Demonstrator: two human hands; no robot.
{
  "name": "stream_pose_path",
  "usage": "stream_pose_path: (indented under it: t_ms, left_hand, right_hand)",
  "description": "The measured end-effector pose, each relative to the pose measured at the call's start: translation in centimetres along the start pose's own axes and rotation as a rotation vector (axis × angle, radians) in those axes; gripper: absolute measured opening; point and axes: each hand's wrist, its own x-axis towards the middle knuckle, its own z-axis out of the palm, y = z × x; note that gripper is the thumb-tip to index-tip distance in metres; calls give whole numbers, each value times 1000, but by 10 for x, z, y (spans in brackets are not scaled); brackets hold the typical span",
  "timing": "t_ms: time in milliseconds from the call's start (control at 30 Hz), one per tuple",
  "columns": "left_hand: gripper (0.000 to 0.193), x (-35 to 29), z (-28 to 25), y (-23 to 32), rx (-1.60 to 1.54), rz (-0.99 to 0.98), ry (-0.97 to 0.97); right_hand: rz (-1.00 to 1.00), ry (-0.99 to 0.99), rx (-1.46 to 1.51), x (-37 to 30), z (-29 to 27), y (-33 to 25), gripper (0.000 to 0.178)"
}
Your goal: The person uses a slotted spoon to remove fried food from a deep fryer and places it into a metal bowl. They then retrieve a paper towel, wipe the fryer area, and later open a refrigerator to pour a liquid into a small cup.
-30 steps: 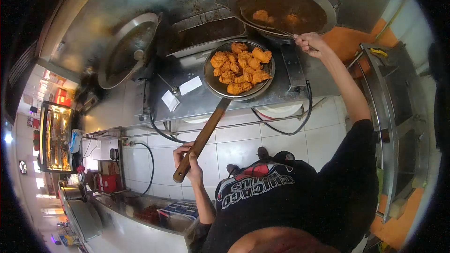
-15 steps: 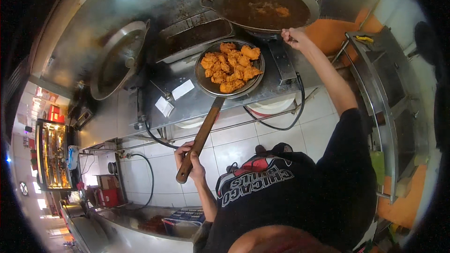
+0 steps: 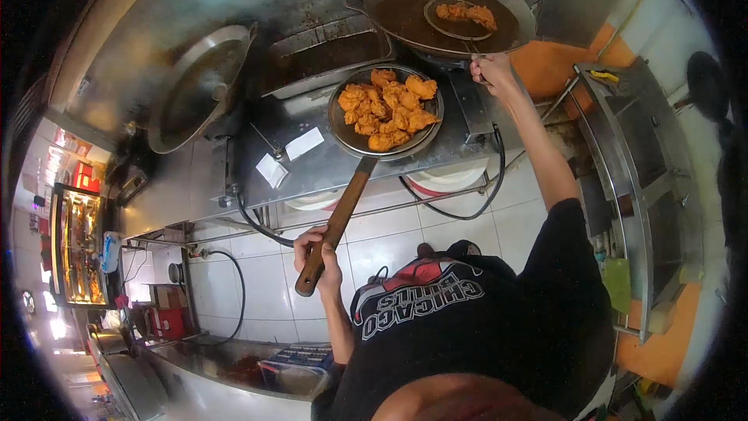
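Observation:
My left hand (image 3: pixel 318 256) is closed around the wooden handle of a large round skimmer (image 3: pixel 336 121). Its basket, heaped with golden fried chicken pieces (image 3: pixel 389 109), is over the steel counter, with a round rim showing beneath it. My right hand (image 3: pixel 492 72) reaches forward, fingers wrapped round the thin handle of a smaller wire skimmer (image 3: pixel 448 28). That one is in the big wok (image 3: pixel 527 15) of dark oil at the far right, with a few browned chicken pieces (image 3: pixel 467 14) on it.
A second wok (image 3: pixel 167 129) stands at the left. Between the woks is a rectangular steel pan (image 3: pixel 327 58) of dark liquid. White papers (image 3: pixel 304 143) lie on the counter (image 3: pixel 312 175). A black hose (image 3: pixel 495 179) hangs below its front edge. At right stands a metal rack (image 3: pixel 639 140).
The smaller skimmer has come up to the oil's surface, lifting the chicken pieces in the wok. My right hand has shifted slightly. The large skimmer stays about where it was in my left hand.

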Motion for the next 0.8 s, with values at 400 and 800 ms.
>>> stream_pose_path:
  t_ms: [400, 800]
  left_hand:
    - [14, 16, -15, -9, -98, 32, -53]
    - [35, 37, 21, -27, -604, 247, 243]
  right_hand:
    - [10, -130, -116, -13, 1, -73, 8]
    - [-1, -369, -234, -96, -7, -99, 17]
